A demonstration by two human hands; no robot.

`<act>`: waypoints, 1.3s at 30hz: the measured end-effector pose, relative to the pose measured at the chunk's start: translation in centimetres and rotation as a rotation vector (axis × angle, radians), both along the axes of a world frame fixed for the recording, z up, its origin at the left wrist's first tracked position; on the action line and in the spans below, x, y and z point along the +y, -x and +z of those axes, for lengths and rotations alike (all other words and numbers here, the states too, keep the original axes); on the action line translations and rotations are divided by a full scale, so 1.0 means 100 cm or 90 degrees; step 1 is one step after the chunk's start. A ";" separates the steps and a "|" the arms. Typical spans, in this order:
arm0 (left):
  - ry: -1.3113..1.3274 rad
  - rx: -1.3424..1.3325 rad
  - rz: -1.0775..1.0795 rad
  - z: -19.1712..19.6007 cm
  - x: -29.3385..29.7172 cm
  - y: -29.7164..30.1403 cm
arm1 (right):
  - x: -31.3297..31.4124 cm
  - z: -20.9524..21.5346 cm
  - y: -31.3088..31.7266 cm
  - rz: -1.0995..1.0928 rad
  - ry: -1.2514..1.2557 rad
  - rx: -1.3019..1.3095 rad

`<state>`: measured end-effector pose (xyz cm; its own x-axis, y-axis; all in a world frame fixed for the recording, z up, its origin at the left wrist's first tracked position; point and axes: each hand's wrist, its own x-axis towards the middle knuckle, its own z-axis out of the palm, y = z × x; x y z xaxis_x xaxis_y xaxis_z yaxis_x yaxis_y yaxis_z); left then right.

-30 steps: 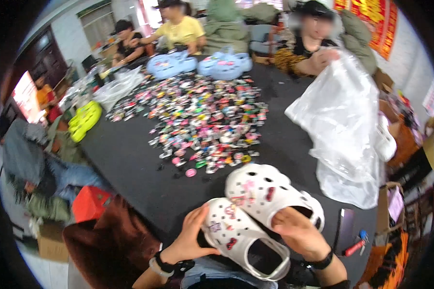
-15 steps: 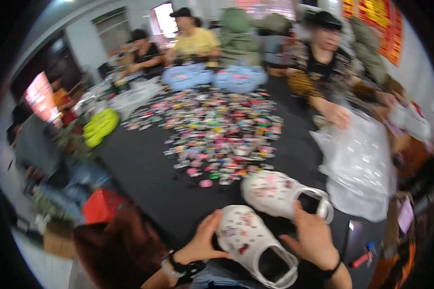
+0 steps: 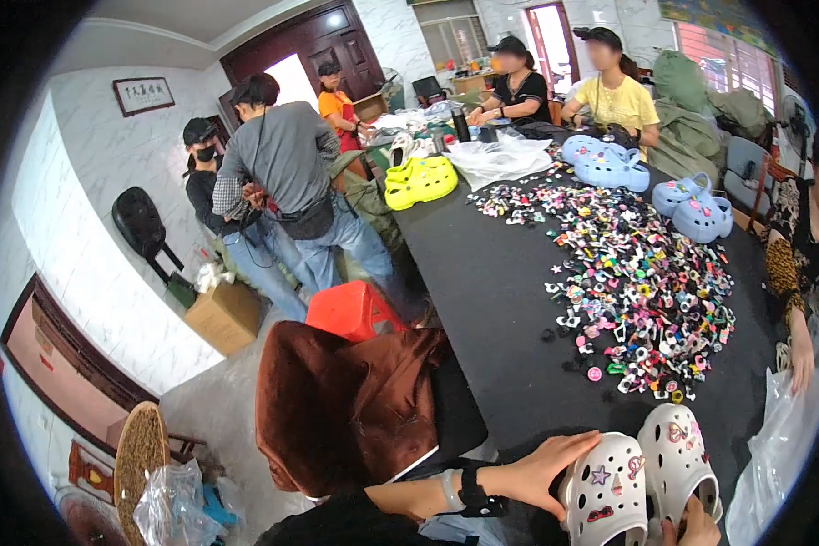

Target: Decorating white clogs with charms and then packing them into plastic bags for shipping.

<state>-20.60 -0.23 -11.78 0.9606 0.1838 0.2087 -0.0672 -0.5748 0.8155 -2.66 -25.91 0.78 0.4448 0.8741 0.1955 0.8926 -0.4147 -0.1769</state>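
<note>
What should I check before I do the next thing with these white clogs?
1. Left hand rests on the left white clog: ok.
2. Right hand has a grip on the right white clog: cannot tell, mostly cut off at the picture's edge.
3. Both clogs lie side by side on the black table: ok.
4. Charms are on both clogs: ok.
5. Pile of colourful charms lies on the table just beyond the clogs: ok.
6. Plastic bag lies apart from the clogs, to their right: ok.
</note>
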 end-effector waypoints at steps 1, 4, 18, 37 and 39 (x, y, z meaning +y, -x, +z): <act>-0.005 -0.005 -0.005 -0.001 0.000 -0.001 | 0.000 0.003 0.003 -0.009 0.015 0.017; -0.007 -0.009 -0.009 -0.002 -0.001 -0.003 | 0.000 0.005 0.004 0.004 0.026 0.023; -0.006 -0.022 -0.018 -0.011 -0.004 -0.003 | 0.004 0.019 0.012 0.045 0.083 0.066; -0.006 0.000 -0.022 -0.009 -0.004 -0.004 | 0.001 0.020 0.013 0.034 0.114 0.085; -0.014 -0.011 -0.022 -0.011 -0.003 -0.005 | 0.000 0.019 0.013 0.043 0.099 0.080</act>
